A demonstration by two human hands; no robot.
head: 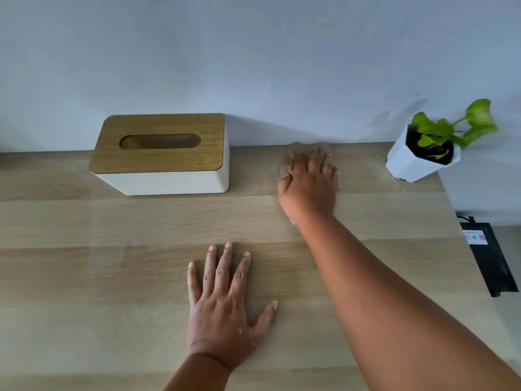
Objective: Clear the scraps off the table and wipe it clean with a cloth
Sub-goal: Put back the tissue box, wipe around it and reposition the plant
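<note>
Pressing flat on the wooden table (pixel 84 277), the left hand (pixel 222 303) has its fingers (pixel 224 263) straight and spread, thumb out to the side, holding nothing. Ahead of those fingers and off to their right, the right hand (pixel 310 182) reaches toward the wall with its arm stretched across the tabletop; its fingers (pixel 318 162) lie on a blurred, tan-grey cloth (pixel 291 153), which shows only around and beyond the fingertips, so whether they press it flat or curl into it cannot be told. Small pale scraps (pixel 384 176) speckle the table to the right of those fingers, just beside a white faceted pot (pixel 408 165) holding a green plant (pixel 456 125). To the left of the right hand's fingers stands a white tissue box (pixel 163 162) with a wooden lid, against the wall. Past the table's right edge lies a black box (pixel 489 255).
</note>
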